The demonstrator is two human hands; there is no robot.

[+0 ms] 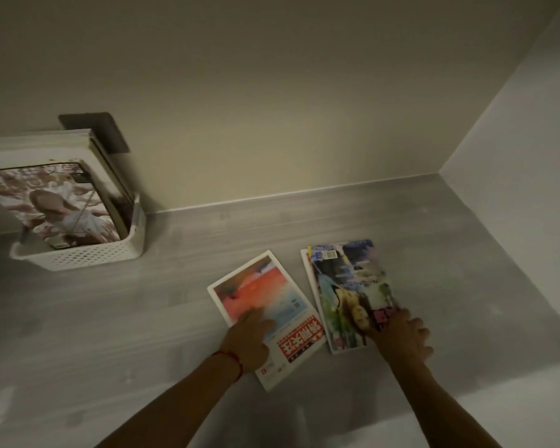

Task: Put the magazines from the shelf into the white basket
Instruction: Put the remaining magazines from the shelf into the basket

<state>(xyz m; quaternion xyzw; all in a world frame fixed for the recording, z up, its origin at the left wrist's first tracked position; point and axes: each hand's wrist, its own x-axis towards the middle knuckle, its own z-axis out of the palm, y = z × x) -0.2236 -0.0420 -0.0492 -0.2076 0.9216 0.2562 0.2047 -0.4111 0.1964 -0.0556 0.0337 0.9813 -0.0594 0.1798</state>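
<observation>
**Reaching for two magazines on the grey shelf**

Reaching forward, both bare arms stretched over the grey shelf (304,221), each hand landing on a separate magazine. The left hand (249,341), with a red string bracelet (232,358) at its wrist, lay on the white-bordered magazine (262,305) with the orange-red cover picture; its forefinger was stretched out straight and pressed flat on the cover, while the other fingers were blurred and could not be read clearly. The right hand (398,337) rested on the near right corner of the colourful magazine (349,286), fingers bent down over the cover and edge; whether they actually gripped it or only pressed on it could not be told from the soft picture.

The colourful magazine lay on top of at least one more, whose pale edges peeked out along its left side. Both covers lay flat on the shelf, just beside each other, angled slightly apart, in the right half of the compartment.

Well apart to the left, against the back wall (272,108), stood the white basket (88,257) with its perforated front. Inside it a magazine with a pale figure on its cover (52,208) leaned tilted, and several thinner spines stood along the basket's right side. A dark rectangular panel (107,130) showed on the wall just behind the basket.
</observation>
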